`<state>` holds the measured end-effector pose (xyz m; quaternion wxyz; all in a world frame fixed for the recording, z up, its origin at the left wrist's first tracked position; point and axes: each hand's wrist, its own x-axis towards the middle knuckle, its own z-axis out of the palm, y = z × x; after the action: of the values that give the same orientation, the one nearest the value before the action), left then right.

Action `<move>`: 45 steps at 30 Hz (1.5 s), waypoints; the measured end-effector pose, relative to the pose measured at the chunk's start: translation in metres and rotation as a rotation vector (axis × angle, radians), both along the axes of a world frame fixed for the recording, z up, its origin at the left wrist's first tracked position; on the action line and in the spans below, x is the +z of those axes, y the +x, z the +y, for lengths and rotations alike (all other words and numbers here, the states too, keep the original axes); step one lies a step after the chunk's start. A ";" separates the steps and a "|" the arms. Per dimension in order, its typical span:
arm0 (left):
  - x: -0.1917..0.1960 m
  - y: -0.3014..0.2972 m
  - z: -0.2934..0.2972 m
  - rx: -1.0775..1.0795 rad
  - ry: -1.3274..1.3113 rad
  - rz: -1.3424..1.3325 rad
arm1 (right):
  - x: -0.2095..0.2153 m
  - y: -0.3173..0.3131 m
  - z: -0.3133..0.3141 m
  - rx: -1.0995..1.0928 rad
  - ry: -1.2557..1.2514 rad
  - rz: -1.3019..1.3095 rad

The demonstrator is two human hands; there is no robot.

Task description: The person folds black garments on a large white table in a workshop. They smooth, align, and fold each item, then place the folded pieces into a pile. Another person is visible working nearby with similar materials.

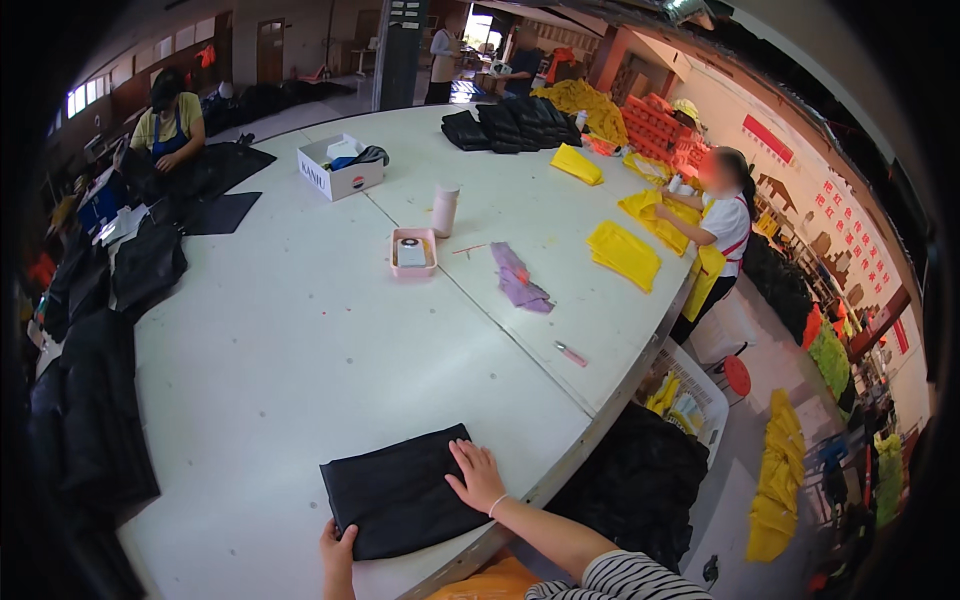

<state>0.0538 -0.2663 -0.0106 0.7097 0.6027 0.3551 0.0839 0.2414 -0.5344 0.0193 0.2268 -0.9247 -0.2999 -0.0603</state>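
Note:
A folded black garment (405, 495) lies flat on the near part of the white table (250, 370), close to its front edge. At its lower left corner is my left hand (338, 548), closed on the edge with the thumb uppermost; part of the fingers is hidden. My right hand (478, 478) rests open and flat along the garment's right edge, fingers stretched out over the cloth.
Farther up the table are a small knife-like tool (571, 353), a purple cloth (520, 278), a pink tray (413, 254), a pink bottle (445, 209) and a white box (341, 168). Folded yellow garments (624, 256) lie near a co-worker (722, 215). Black cloth (630, 480) hangs beside the right edge.

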 end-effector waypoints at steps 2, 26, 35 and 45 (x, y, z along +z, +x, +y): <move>0.000 0.005 -0.004 -0.005 -0.015 0.000 | 0.013 0.030 -0.004 -0.071 0.247 0.123; 0.009 -0.004 0.003 -0.004 -0.029 -0.026 | 0.308 0.209 0.022 0.166 0.615 -0.022; 0.003 0.004 -0.005 -0.019 -0.005 -0.012 | 0.036 0.086 -0.055 0.025 -0.269 0.773; 0.047 -0.019 -0.003 0.033 -0.628 -0.048 | -0.020 0.010 -0.055 -0.353 0.288 1.130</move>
<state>0.0348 -0.2693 0.0361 0.8678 0.3462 0.3565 -0.0040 0.2509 -0.5889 -0.0006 0.4603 -0.8094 0.0356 0.3630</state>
